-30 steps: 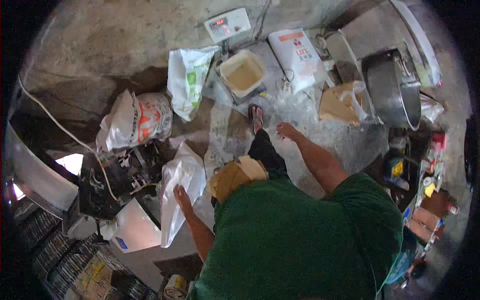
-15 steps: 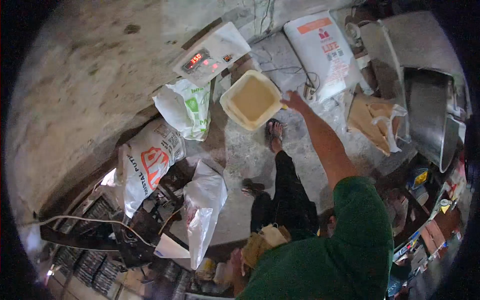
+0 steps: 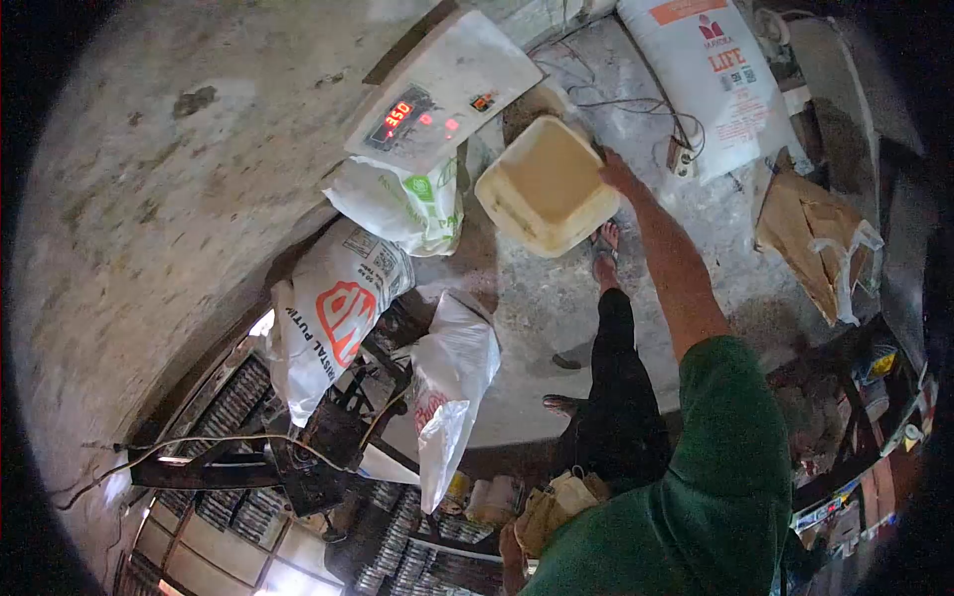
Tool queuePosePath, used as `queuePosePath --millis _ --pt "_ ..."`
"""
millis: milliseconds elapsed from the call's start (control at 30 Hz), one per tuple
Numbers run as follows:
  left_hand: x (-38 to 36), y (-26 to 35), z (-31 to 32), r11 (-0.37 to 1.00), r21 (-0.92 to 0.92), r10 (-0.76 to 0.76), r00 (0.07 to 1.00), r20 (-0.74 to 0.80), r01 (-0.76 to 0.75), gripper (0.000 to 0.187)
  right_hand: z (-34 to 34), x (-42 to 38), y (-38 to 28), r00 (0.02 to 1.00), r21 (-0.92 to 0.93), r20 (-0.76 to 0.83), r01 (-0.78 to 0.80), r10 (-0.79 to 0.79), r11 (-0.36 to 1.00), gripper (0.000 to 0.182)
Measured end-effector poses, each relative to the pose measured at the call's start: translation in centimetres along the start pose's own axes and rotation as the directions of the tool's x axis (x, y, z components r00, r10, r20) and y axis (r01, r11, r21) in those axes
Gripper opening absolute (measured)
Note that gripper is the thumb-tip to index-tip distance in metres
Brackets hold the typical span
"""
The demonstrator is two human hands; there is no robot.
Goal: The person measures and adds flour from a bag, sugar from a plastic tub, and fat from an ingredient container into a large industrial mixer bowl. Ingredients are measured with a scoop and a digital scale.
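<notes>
My right hand (image 3: 620,175) grips the right edge of a square cream plastic tub (image 3: 517,219), its fingers closed at the rim. Tan matter shows inside the tub. Behind it stands a white digital scale (image 3: 467,74) with a lit red display reading about 350. My left hand (image 3: 512,551) is low in the view, partly hidden beside a tan cloth-like bundle (image 3: 561,502) at my body; its fingers do not show clearly.
White sacks (image 3: 343,318) and a white plastic bag (image 3: 452,387) stand to the left, near a green-printed bag (image 3: 412,204). A large full sack (image 3: 720,94) and a torn brown paper bag (image 3: 810,243) lie right. A cable (image 3: 248,439) crosses the lower left.
The tub has shifted right in the view and is tipped more, with my right hand at its rim. My left hand is nearer the tan bundle. The whole view has swung.
</notes>
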State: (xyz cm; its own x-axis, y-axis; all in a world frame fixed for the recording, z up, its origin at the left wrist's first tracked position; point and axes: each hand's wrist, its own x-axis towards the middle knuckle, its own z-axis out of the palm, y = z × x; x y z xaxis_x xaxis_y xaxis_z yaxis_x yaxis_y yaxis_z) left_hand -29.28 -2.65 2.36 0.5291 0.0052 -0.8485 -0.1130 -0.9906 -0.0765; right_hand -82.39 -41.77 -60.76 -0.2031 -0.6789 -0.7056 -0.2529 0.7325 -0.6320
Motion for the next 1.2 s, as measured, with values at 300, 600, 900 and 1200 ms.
queuePosePath --millis 300,600,900,1200 --pt "8.1 3.3 -0.6 0.970 -0.004 0.241 0.958 0.157 -0.243 0.049 6.4 -18.6 -10.0 0.923 -0.360 -0.378 -0.075 -0.072 0.930 0.075" --pt "17.5 10.8 1.6 0.798 -0.029 0.541 0.694 0.476 -0.602 0.046 0.8 -42.3 -4.1 0.845 0.233 -0.409 -0.270 0.346 0.934 0.091" --pt "6.5 20.0 20.3 0.590 -0.025 0.416 0.278 0.866 -0.807 0.045 -7.7 -79.9 -9.1 0.659 0.763 -0.459 -0.052 0.596 0.645 0.056" --pt "-4.2 6.2 42.1 0.769 0.093 -0.028 0.112 0.993 -0.632 0.047 -10.4 -96.2 9.9 0.551 0.871 -0.412 0.003 0.726 0.492 0.051"
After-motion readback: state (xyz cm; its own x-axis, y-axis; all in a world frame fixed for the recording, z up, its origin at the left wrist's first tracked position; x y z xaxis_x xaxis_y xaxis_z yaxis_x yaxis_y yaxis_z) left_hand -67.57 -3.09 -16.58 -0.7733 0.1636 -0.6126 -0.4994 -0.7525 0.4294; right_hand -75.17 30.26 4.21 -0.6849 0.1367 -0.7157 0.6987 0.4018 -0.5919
